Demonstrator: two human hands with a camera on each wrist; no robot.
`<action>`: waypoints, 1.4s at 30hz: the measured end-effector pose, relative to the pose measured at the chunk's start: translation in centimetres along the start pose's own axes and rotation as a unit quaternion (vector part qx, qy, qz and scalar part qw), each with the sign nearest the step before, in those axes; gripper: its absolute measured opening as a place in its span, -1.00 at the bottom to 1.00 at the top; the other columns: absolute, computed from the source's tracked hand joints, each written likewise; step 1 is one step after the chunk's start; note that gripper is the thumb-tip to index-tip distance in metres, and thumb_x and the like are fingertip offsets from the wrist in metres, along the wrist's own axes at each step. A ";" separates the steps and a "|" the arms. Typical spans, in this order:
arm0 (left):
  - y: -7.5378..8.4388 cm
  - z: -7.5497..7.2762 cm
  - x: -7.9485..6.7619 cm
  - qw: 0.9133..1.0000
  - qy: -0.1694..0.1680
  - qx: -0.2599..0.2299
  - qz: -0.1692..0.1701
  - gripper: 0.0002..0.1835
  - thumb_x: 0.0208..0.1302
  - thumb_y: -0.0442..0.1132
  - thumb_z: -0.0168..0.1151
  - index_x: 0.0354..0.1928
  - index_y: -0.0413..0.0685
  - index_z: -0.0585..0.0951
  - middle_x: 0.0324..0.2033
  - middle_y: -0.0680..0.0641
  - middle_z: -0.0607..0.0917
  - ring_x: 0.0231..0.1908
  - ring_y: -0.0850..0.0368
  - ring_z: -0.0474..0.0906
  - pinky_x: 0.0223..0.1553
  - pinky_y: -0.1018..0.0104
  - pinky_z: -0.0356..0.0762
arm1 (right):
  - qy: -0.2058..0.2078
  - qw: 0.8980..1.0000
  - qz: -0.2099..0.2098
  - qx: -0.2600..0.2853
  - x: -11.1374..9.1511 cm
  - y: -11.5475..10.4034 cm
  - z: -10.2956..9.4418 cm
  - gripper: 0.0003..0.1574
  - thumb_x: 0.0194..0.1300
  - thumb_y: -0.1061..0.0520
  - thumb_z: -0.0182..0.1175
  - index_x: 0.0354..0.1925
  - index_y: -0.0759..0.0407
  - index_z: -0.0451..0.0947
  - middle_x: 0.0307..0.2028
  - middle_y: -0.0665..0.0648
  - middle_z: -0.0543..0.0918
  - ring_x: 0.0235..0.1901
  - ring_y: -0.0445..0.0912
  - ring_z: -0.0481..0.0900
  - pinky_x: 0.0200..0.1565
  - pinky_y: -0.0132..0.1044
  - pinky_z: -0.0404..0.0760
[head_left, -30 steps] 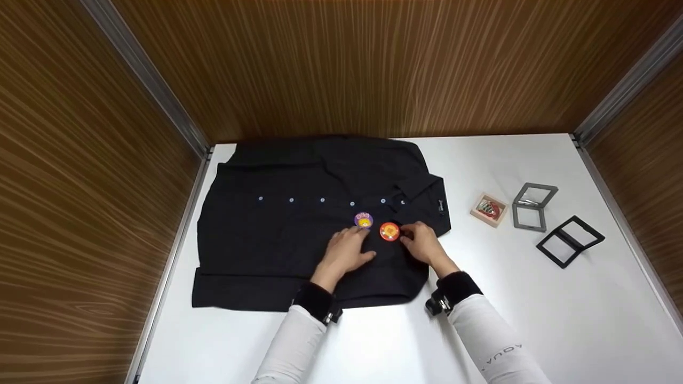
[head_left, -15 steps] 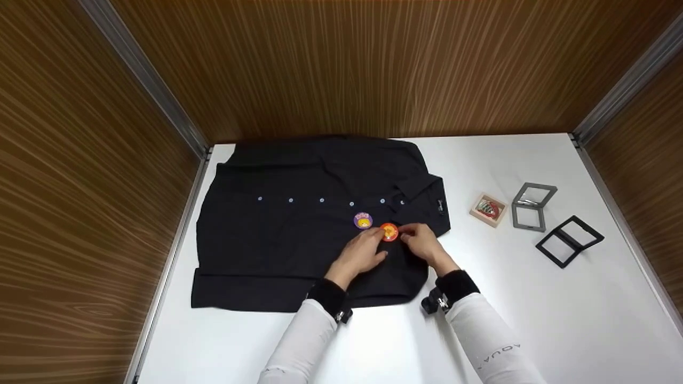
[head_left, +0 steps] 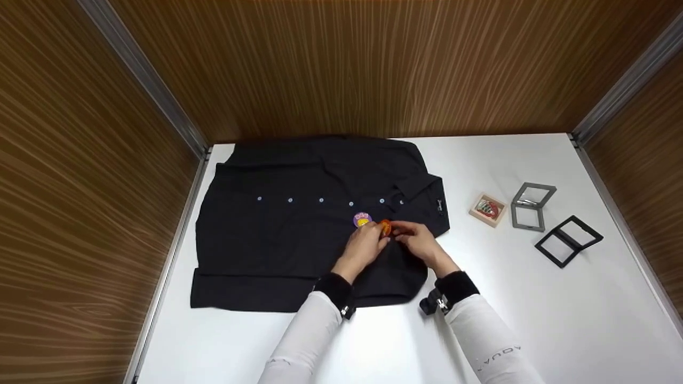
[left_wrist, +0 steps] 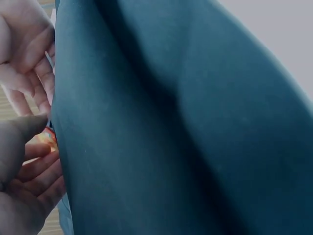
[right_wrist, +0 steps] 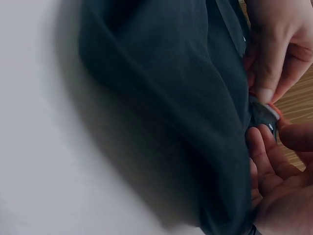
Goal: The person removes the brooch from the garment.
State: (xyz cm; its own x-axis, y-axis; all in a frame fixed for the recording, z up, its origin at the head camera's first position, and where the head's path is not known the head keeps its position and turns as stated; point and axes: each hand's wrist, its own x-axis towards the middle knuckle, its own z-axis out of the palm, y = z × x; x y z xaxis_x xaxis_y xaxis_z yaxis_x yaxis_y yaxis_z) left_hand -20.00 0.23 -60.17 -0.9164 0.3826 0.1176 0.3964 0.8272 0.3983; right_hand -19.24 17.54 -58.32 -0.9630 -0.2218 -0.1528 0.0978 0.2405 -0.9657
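A dark button-up shirt lies flat with its collar to the right. My left hand pinches a round red-orange pin badge on the shirt front, tilting it up. Its greyish back shows in the right wrist view, next to a fold of dark cloth. My right hand reaches in from the right, its fingertips at the badge's edge and the cloth, thumb apart from the fingers. A purple badge with a yellow figure sits just left, partly covered by my left fingers. Shirt cloth fills most of both wrist views.
At right on the white table are a small wooden box with red and silver items inside, an opened grey frame case and a black one. Wood-grain panels enclose the back and sides.
My left hand has moved right from beside the purple badge to the red-orange one and taken hold of it. The badge has gone from flat to tilted. The right hand stays nearly in place.
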 end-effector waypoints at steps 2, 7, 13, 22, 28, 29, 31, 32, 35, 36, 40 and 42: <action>0.1 0.1 0.1 1.000 0.010 -0.005 -0.010 -0.74 0.36 -0.10 0.38 -0.07 -0.12 0.74 -0.21 -0.10 0.74 -0.17 -0.04 0.73 -0.13 0.09 0.67 | -0.007 1.000 -0.002 -0.002 -0.4 -0.6 0.1 -0.44 0.27 0.58 -0.04 0.25 0.62 0.42 -0.01 0.61 0.60 0.03 0.32 0.55 -0.05 -0.36 0.58; 0.2 0.2 0.3 0.999 0.029 -0.003 -0.019 -0.75 0.33 -0.08 0.41 -0.15 -0.12 0.75 -0.26 -0.10 0.75 -0.22 -0.05 0.74 -0.18 0.10 0.68 | -0.009 1.000 0.000 0.001 0.0 0.6 0.2 -0.40 0.28 0.58 -0.05 0.28 0.54 0.44 0.03 0.59 0.60 0.05 0.33 0.56 0.00 -0.29 0.58; 0.2 0.2 0.4 0.999 0.038 -0.025 -0.026 -0.86 0.34 -0.18 0.37 -0.25 -0.12 0.74 -0.30 -0.09 0.76 -0.24 -0.04 0.75 -0.19 0.11 0.67 | 0.003 1.000 0.003 0.000 0.7 2.1 0.0 -0.38 0.29 0.55 -0.02 0.29 0.42 0.50 0.00 0.46 0.64 0.01 0.18 0.58 -0.08 -0.46 0.53; 0.1 0.1 0.7 0.991 0.044 -0.109 -0.067 -0.85 0.39 -0.25 0.31 -0.11 -0.10 0.78 -0.17 -0.06 0.81 -0.15 -0.03 0.76 -0.09 0.12 0.67 | 0.042 0.998 0.021 -0.051 0.7 2.1 0.5 -0.47 0.35 0.49 0.04 0.28 0.50 0.47 0.01 0.45 0.66 0.06 0.18 0.61 -0.01 -0.41 0.54; -0.2 0.1 1.0 0.977 0.054 -0.182 -0.100 -0.87 0.34 -0.31 0.33 -0.17 -0.20 0.77 -0.30 -0.07 0.81 -0.26 0.09 0.74 -0.17 0.30 0.66 | 0.065 0.983 -0.021 -0.171 0.3 1.9 1.0 -0.55 0.36 0.45 0.07 0.18 0.47 0.57 0.04 0.42 0.67 0.13 0.24 0.60 0.23 0.04 0.52; -0.3 0.1 1.1 0.973 0.055 -0.197 -0.110 -0.87 0.34 -0.31 0.33 -0.18 -0.21 0.77 -0.32 -0.07 0.81 -0.29 0.12 0.73 -0.19 0.33 0.66 | 0.069 0.978 -0.033 -0.192 0.3 1.9 1.1 -0.56 0.35 0.45 0.08 0.17 0.46 0.58 0.06 0.40 0.67 0.14 0.24 0.59 0.25 0.08 0.50; -0.5 0.1 1.1 0.964 0.058 -0.226 -0.129 -0.87 0.32 -0.32 0.34 -0.19 -0.23 0.76 -0.34 -0.08 0.81 -0.31 0.14 0.74 -0.20 0.37 0.66 | 0.075 0.970 -0.057 -0.224 0.2 2.0 1.3 -0.55 0.32 0.45 0.09 0.16 0.44 0.60 0.09 0.39 0.65 0.18 0.24 0.57 0.29 0.09 0.47; -0.6 0.1 1.2 0.958 0.057 -0.242 -0.140 -0.87 0.32 -0.32 0.34 -0.18 -0.25 0.76 -0.34 -0.09 0.81 -0.31 0.14 0.74 -0.20 0.38 0.66 | 0.075 0.967 -0.069 -0.235 0.2 2.0 1.4 -0.53 0.31 0.46 0.08 0.16 0.44 0.60 0.12 0.38 0.63 0.20 0.25 0.56 0.31 0.09 0.45; -1.0 0.2 1.2 0.950 0.063 -0.263 -0.157 -0.87 0.29 -0.34 0.35 -0.19 -0.25 0.75 -0.33 -0.10 0.81 -0.31 0.13 0.75 -0.18 0.37 0.67 | 0.071 0.958 -0.096 -0.262 0.2 2.2 1.8 -0.50 0.29 0.47 0.06 0.19 0.45 0.57 0.20 0.37 0.58 0.26 0.24 0.51 0.35 0.07 0.41; -1.1 0.2 1.2 0.948 0.065 -0.266 -0.160 -0.88 0.27 -0.35 0.35 -0.20 -0.25 0.75 -0.33 -0.10 0.81 -0.30 0.13 0.76 -0.17 0.37 0.67 | 0.068 0.956 -0.102 -0.268 0.2 2.2 1.9 -0.48 0.29 0.47 0.06 0.20 0.45 0.57 0.23 0.37 0.56 0.28 0.24 0.50 0.37 0.06 0.40; -1.4 0.2 1.2 0.948 0.070 -0.260 -0.168 -0.90 0.23 -0.36 0.37 -0.24 -0.22 0.78 -0.36 -0.07 0.81 -0.32 0.15 0.75 -0.18 0.37 0.65 | 0.051 0.951 -0.116 -0.283 0.1 2.5 2.3 -0.44 0.27 0.49 0.04 0.24 0.46 0.53 0.29 0.38 0.52 0.32 0.24 0.46 0.39 0.05 0.38; -1.5 0.2 1.1 0.945 0.070 -0.267 -0.174 -0.90 0.22 -0.38 0.37 -0.24 -0.22 0.78 -0.39 -0.06 0.81 -0.35 0.15 0.75 -0.22 0.39 0.64 | 0.042 0.949 -0.121 -0.288 0.1 2.6 2.5 -0.42 0.26 0.49 0.04 0.26 0.46 0.51 0.30 0.39 0.51 0.33 0.24 0.46 0.39 0.04 0.37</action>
State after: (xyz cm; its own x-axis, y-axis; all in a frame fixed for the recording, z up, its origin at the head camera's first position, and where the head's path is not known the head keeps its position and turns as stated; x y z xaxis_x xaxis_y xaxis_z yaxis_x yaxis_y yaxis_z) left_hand -21.62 -0.53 -60.85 -0.9994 0.0359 -0.0006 0.0194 0.5534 0.8327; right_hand -18.46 15.81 -61.40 -0.9588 -0.2660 0.0996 -0.2590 0.6748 -0.6911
